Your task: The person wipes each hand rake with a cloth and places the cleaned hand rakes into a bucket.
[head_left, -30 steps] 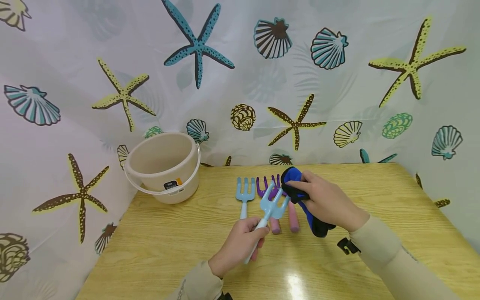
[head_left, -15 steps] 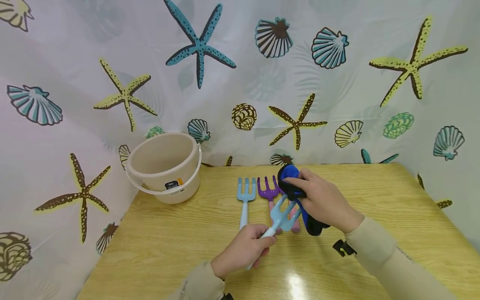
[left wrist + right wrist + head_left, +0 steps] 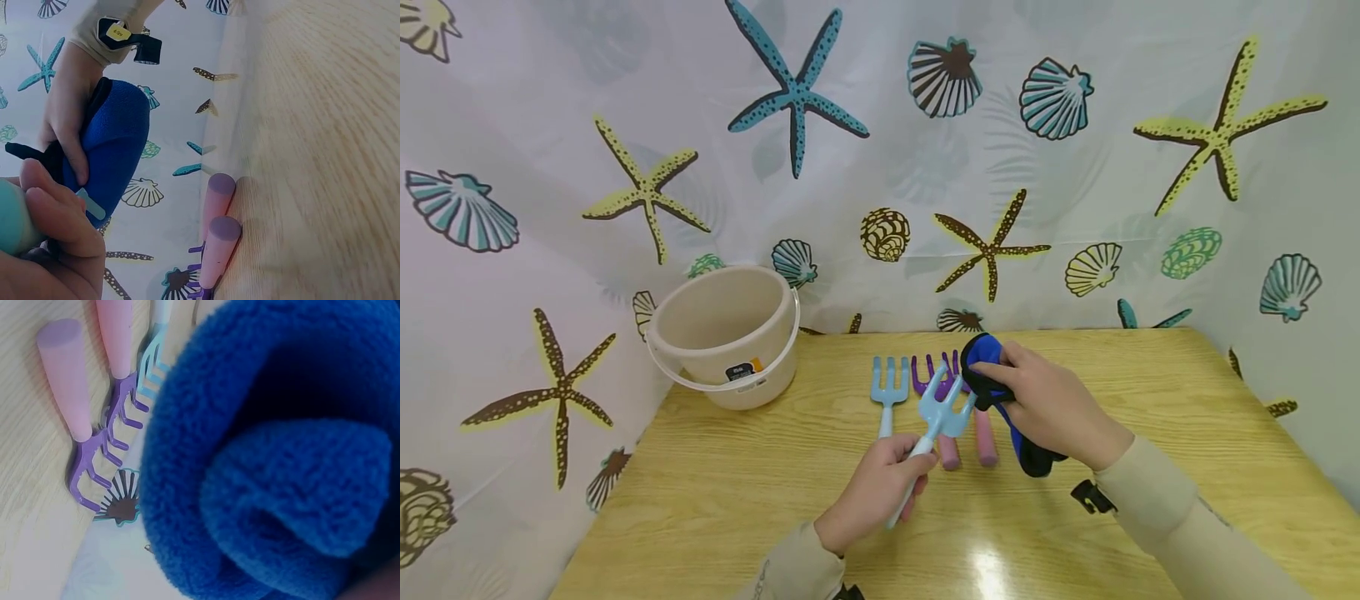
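Observation:
My left hand [image 3: 880, 483] grips the pale handle of a light blue hand fork [image 3: 942, 414], raised and tilted with its tines up to the right. My right hand [image 3: 1056, 404] holds a blue cloth with black edging [image 3: 985, 354], bunched against the right tine of that fork. In the right wrist view the fuzzy blue cloth [image 3: 181, 456] fills most of the picture and hides the fingers. Behind the raised fork, two purple forks with pink handles [image 3: 950, 450] lie on the table, partly covered. A second light blue fork [image 3: 890, 392] lies left of them.
A beige bucket [image 3: 737, 333] with a white handle stands at the back left of the wooden table [image 3: 722, 475]. Behind the table hangs a white curtain [image 3: 850, 183] printed with shells and starfish.
Both hands shifted right to left and back slightly: half a second ago the fork sat lower and further right under the cloth; now it is higher and left again, cloth still at its tines.

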Demonstrator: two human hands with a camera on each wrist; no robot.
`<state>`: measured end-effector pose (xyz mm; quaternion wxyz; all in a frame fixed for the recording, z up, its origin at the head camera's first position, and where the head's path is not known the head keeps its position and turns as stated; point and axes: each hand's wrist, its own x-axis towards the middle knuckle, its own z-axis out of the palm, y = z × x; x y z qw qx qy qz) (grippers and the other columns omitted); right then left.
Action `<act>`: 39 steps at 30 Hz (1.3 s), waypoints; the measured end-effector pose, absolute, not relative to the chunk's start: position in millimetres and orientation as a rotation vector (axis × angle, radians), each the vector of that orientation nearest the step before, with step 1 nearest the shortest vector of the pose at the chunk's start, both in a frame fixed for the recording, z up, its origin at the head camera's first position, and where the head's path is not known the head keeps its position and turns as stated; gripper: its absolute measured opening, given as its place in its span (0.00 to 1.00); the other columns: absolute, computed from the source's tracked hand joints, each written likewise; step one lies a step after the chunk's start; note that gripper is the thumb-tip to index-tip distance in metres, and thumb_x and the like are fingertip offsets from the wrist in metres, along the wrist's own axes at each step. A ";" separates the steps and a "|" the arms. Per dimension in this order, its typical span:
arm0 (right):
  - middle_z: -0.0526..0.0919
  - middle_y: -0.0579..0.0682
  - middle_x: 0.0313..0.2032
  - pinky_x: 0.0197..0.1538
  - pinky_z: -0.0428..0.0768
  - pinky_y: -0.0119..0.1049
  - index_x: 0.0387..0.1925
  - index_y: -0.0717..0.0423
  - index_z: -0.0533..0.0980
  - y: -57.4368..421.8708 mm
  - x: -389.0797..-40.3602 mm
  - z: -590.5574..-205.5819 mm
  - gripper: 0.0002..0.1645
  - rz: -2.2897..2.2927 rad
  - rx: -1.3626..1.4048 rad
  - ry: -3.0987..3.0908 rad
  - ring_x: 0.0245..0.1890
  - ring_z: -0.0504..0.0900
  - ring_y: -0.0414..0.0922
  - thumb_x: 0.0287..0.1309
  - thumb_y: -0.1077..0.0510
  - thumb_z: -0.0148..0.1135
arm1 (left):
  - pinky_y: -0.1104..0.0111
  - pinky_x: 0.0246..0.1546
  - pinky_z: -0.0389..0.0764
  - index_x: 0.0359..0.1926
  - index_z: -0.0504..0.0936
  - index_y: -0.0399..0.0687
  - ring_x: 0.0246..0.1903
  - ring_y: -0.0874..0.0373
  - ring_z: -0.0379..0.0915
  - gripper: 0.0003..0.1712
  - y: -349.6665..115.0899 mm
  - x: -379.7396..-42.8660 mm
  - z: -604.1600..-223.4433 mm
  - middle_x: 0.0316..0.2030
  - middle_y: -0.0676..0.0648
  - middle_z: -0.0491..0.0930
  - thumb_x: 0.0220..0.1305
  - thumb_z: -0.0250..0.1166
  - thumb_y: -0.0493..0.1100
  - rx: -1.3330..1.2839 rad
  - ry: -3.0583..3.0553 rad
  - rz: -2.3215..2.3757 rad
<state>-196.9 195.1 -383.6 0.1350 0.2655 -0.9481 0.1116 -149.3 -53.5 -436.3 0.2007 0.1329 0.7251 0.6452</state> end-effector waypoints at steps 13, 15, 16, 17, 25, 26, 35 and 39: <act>0.73 0.46 0.37 0.31 0.72 0.34 0.61 0.51 0.79 200.6 -192.6 -386.2 0.26 0.388 0.782 -2.778 0.29 0.69 0.40 0.62 0.62 0.66 | 0.72 0.10 0.67 0.30 0.76 0.40 0.08 0.61 0.63 0.14 -52.1 -145.8 -440.9 0.18 0.49 0.72 0.73 0.59 0.43 0.344 2.020 1.856; 0.73 0.46 0.37 0.32 0.71 0.34 0.61 0.51 0.79 203.2 -192.2 -386.1 0.25 0.404 0.787 -2.782 0.29 0.69 0.40 0.62 0.62 0.66 | 0.72 0.10 0.68 0.31 0.77 0.40 0.08 0.61 0.63 0.13 -52.3 -145.5 -441.0 0.18 0.49 0.72 0.73 0.59 0.43 0.339 2.025 1.857; 0.73 0.46 0.37 0.32 0.71 0.34 0.61 0.51 0.79 204.2 -192.1 -386.0 0.25 0.407 0.787 -2.784 0.29 0.69 0.40 0.62 0.62 0.67 | 0.72 0.10 0.68 0.31 0.77 0.40 0.09 0.62 0.63 0.13 -52.5 -145.7 -441.2 0.18 0.49 0.71 0.73 0.59 0.43 0.336 2.029 1.860; 0.74 0.46 0.37 0.32 0.71 0.34 0.61 0.50 0.79 205.2 -192.0 -386.0 0.25 0.408 0.786 -2.786 0.29 0.69 0.40 0.62 0.62 0.67 | 0.72 0.11 0.68 0.32 0.77 0.40 0.09 0.62 0.63 0.13 -52.7 -146.0 -441.1 0.19 0.49 0.71 0.73 0.59 0.43 0.332 2.034 1.866; 0.75 0.47 0.38 0.29 0.72 0.34 0.60 0.49 0.80 202.3 -184.6 -382.2 0.26 0.398 0.763 -2.718 0.29 0.70 0.40 0.58 0.63 0.68 | 0.73 0.10 0.68 0.32 0.76 0.39 0.08 0.62 0.64 0.14 -52.8 -149.5 -438.0 0.18 0.49 0.71 0.74 0.57 0.44 0.352 2.077 1.892; 0.75 0.47 0.38 0.28 0.72 0.34 0.60 0.50 0.80 200.9 -183.8 -381.8 0.28 0.384 0.757 -2.690 0.29 0.70 0.41 0.57 0.64 0.68 | 0.73 0.10 0.68 0.32 0.76 0.39 0.08 0.62 0.64 0.14 -52.5 -149.8 -437.7 0.18 0.49 0.71 0.74 0.57 0.44 0.351 2.081 1.890; 0.73 0.48 0.36 0.24 0.69 0.33 0.58 0.51 0.81 191.6 -181.1 -383.3 0.32 0.365 0.719 -2.501 0.25 0.68 0.41 0.47 0.69 0.65 | 0.73 0.10 0.68 0.33 0.76 0.40 0.08 0.62 0.65 0.13 -50.0 -153.1 -437.8 0.18 0.50 0.71 0.74 0.57 0.44 0.310 2.083 1.889; 0.72 0.48 0.34 0.26 0.68 0.31 0.57 0.51 0.82 183.9 -181.4 -386.1 0.32 0.314 0.800 -2.471 0.27 0.66 0.41 0.45 0.68 0.69 | 0.73 0.10 0.69 0.31 0.75 0.40 0.08 0.62 0.65 0.14 -48.1 -152.8 -437.2 0.18 0.51 0.71 0.74 0.57 0.43 0.327 2.069 1.888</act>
